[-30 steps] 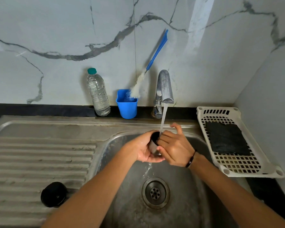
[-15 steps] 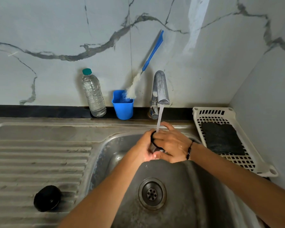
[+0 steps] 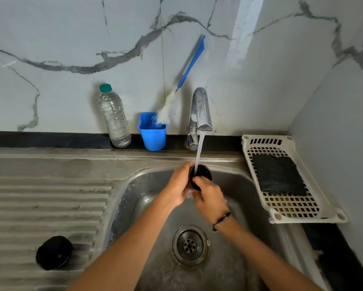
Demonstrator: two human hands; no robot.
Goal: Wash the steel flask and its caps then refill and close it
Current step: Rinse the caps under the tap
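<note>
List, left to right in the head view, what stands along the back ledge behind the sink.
Clear water bottle → blue cup holding the bottle brush → running tap → white perforated tray with a dark scrub pad.

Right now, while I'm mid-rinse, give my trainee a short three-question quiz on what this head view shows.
1. True or false: the tap is running into the black cup-shaped cap held over the sink basin.
2. Where does the other black cap lie?
A. in the white basket
B. on the ribbed drainboard, left of the basin
C. over the drain
3. Fill in: the bottle brush stands in a ____ cup between the water bottle and the tap.

Key: 1 true; 2 B; 3 blue. Both the left hand and the right hand grip the cap under the stream.
</note>
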